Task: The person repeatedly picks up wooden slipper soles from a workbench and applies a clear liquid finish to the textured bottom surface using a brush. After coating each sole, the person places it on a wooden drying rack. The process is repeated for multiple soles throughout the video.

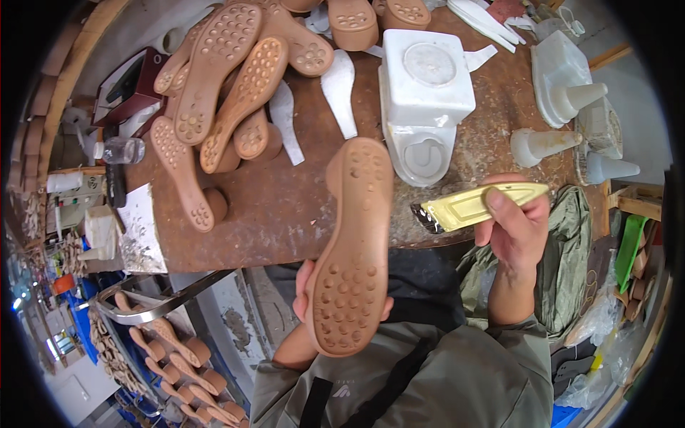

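Note:
My left hand [302,291] is closed round a tan shoe sole [351,246] with a block heel, its studded underside facing up. Most of that hand is hidden behind the sole. To the right, my right hand [517,225] grips a flat brush [474,205] by its pale yellow handle. The brush's dark, wet-looking bristles point left toward the sole, with a gap between them. Just beyond the brush stands a white plastic dispenser [428,75] with a round cup at its near end.
Tan soles [217,68] lie heaped at the far left of the brown worktable [264,235]. White insole pieces [339,93] lie beside them. White cone-nozzled containers [546,146] stand at the right edge. A clear bottle [124,150] sits at left. Below, a rack [178,285] carries more soles.

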Demonstrator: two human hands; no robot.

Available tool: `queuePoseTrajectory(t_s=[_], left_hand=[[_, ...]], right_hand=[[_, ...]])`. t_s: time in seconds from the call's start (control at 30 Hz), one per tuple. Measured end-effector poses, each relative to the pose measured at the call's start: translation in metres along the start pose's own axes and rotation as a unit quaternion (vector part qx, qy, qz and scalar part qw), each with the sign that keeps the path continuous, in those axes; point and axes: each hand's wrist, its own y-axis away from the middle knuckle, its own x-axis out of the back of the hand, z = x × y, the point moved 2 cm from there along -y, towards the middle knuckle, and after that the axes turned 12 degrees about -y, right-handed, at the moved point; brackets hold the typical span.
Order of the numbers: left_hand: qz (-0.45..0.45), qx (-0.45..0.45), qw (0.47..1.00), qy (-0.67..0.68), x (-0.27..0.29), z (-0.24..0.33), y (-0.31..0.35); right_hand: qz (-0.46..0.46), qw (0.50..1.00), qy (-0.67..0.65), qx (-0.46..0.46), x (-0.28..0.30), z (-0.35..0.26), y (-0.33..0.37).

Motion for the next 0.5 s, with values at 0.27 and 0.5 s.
queuePoseTrajectory(t_s=[0.27,0.5], left_hand=[[-0.121,0.048,0.961,0.244,-0.044,0.007,0.021],[-0.152,0.058,0.964,0.210,-0.053,0.004,0.034]], right_hand=[[-0.024,0.991,0.052,0.120,-0.055,-0.005,0.007],[-0.086,0.981,0.098,0.146,-0.059,-0.028,0.038]])
